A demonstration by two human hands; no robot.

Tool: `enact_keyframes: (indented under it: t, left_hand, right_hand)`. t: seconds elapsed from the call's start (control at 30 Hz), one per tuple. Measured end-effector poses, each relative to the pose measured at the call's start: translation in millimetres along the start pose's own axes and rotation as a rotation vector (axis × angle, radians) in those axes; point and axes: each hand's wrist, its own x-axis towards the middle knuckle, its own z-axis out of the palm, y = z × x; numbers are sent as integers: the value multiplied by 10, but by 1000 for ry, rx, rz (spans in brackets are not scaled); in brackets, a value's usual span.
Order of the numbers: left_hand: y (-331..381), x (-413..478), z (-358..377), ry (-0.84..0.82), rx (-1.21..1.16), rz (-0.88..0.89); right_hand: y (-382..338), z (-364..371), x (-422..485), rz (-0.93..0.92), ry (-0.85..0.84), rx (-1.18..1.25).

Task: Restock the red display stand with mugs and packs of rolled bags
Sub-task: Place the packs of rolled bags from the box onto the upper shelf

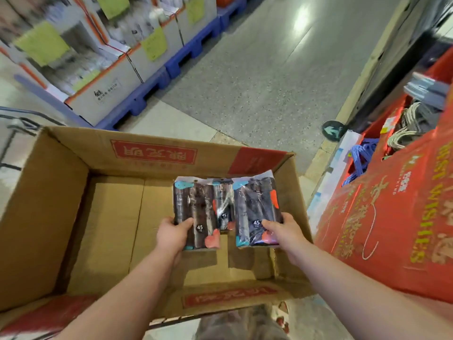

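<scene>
L hand and R hand are both over the open cardboard box, near its R side, each gripping one pack of rolled bags by its near end. L hand: thumb on top, fingers curled under the L pack. R hand: thumb across the front of the R pack, fingers round its R edge. Both packs are held side by side, face up and roughly level, above the box bottom. Long axis runs near-to-far, white header-card ends pointing at the box's far wall, away from the person; the dark rolls inside lie the same way. "45" dot labels and red heart marks sit toward the near ends. A 3rd pack shows in the gap between them, same orientation; can't tell if it's held behind the L pack or lying in the box. Rest of the box bottom shows bare cardboard flaps, red print on the far and near walls. Red display stand is just R of the box, w/ pale rope bundles and blue items in its compartments. Beyond: speckled floor w/ green arrow sticker; far L, blurry cartons on blue pallets.
</scene>
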Motion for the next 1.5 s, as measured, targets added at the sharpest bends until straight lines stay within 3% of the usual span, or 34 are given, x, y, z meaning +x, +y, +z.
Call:
enact_keyframes:
  t: [0.33, 0.73, 1.23, 1.5]
  left_hand:
    - [-108, -1186, -62, -26, -275, 85]
    - [-306, -2044, -436, -53, -366, 233]
    - [-729, -2897, -1077, -274, -492, 519]
    - [-795, -3406, -811, -494, -506, 578]
  right_hand:
    - [-180, -569, -794, -236, -71, -35]
    - [-173, -824, -1715, -405, -207, -19]
    - [304, -884, -2918, -556, -79, 132]
    - [689, -1447, -3502, -639, 65, 249]
